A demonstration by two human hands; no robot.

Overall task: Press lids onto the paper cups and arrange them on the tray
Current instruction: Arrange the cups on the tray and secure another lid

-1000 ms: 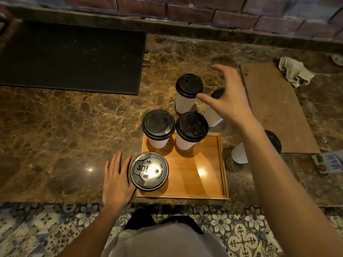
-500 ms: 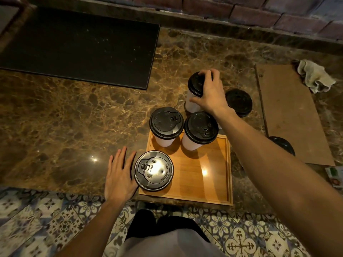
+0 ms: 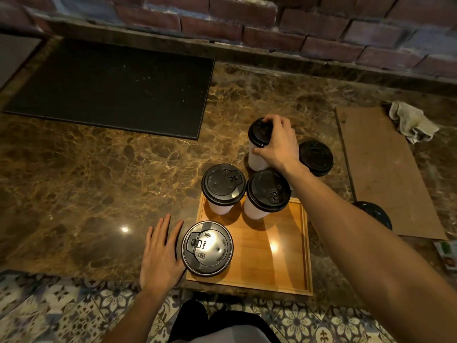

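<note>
A wooden tray [image 3: 277,268] sits at the counter's front edge. Three white paper cups with black lids stand on it: one at the front left [image 3: 207,248], two at the back [image 3: 223,184] [image 3: 268,190]. Behind the tray stands another lidded cup [image 3: 257,147]; my right hand [image 3: 278,143] grips it around the top, fingers over the lid and thumb on its side. Two more lidded cups stand right of it [image 3: 316,154] and beside my forearm [image 3: 376,214]. My left hand [image 3: 160,253] lies flat on the counter, touching the tray's left side.
A black mat [image 3: 111,87] covers the back left of the marble counter. A brown board [image 3: 385,169] lies at the right with a crumpled cloth [image 3: 411,121] at its far end. A printed packet [image 3: 447,253] lies at the right edge. A brick wall runs behind.
My right hand reached forward over the tray and closed around the cup behind it. The left hand stayed flat beside the tray.
</note>
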